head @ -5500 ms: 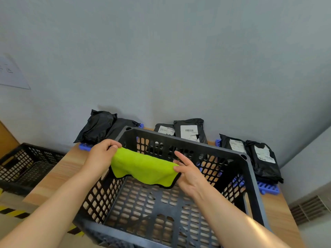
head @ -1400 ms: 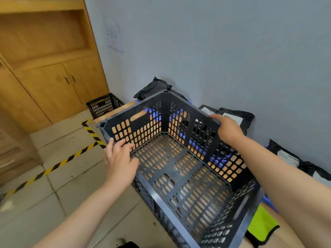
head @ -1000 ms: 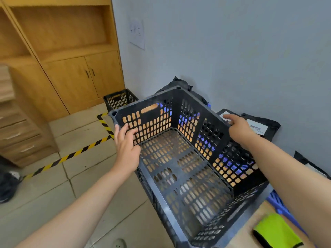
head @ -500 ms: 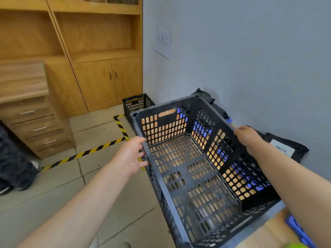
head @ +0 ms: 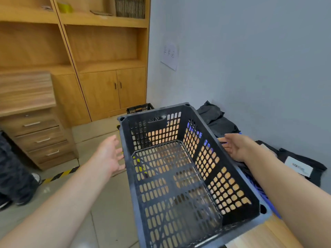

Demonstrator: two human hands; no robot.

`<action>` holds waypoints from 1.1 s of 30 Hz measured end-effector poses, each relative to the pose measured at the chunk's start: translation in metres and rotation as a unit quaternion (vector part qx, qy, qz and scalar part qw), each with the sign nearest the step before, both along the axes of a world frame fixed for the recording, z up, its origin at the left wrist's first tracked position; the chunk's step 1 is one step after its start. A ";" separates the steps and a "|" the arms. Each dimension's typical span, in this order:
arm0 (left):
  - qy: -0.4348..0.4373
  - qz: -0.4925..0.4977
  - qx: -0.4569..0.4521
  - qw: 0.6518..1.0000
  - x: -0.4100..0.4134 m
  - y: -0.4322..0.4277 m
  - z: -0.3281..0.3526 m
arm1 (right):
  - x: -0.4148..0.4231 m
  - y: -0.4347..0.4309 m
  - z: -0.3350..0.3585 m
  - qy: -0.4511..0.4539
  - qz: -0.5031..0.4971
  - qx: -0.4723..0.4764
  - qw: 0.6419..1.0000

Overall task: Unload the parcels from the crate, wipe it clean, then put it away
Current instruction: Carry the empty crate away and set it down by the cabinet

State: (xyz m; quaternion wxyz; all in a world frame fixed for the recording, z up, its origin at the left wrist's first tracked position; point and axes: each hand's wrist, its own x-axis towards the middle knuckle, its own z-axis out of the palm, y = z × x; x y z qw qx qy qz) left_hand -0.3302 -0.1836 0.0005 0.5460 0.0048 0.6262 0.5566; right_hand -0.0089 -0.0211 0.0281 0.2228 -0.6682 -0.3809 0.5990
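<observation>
The black perforated crate point(head: 180, 169) fills the middle of the view and holds nothing. Its near right corner lies over the wooden table point(head: 265, 235); the rest juts out above the floor. My left hand point(head: 110, 154) is open beside the crate's left long wall, fingertips at the wall. My right hand point(head: 236, 147) is open by the right wall, palm turned toward the crate, fingers close to the rim. Black parcels lie on the table along the wall: a crumpled one point(head: 215, 119) at the far end and one with a white label point(head: 302, 167) at the right.
A second black crate point(head: 139, 109) stands on the floor by the wooden cabinet point(head: 114, 90). A drawer unit point(head: 35, 133) is at the left, with a person's dark trouser legs point(head: 12, 169) beside it. Yellow-black tape point(head: 60, 174) crosses the floor tiles.
Both hands have let go of the crate's rims and now sit open beside its walls. My view has swung left toward the cabinets, and the green cloth has left the picture.
</observation>
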 end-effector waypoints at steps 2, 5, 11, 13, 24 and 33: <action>0.007 0.008 -0.002 1.000 -0.026 0.004 0.000 | -0.024 0.006 -0.003 0.026 0.014 -0.019 0.999; 0.009 0.019 -0.001 1.000 -0.062 0.007 0.004 | -0.059 0.018 -0.008 0.055 0.030 -0.044 0.997; 0.014 0.037 -0.012 0.999 -0.125 0.017 0.005 | -0.131 0.047 -0.015 0.052 0.077 -0.058 0.994; 0.017 0.054 -0.014 0.998 -0.144 0.024 0.006 | -0.154 0.059 -0.015 0.055 0.092 -0.061 0.992; 0.044 0.179 -0.005 0.983 -0.218 0.099 0.029 | -0.268 0.183 0.002 0.080 0.207 -0.083 0.971; 0.042 0.228 0.011 0.973 -0.271 0.164 0.048 | -0.345 0.264 0.029 0.061 0.271 -0.084 0.957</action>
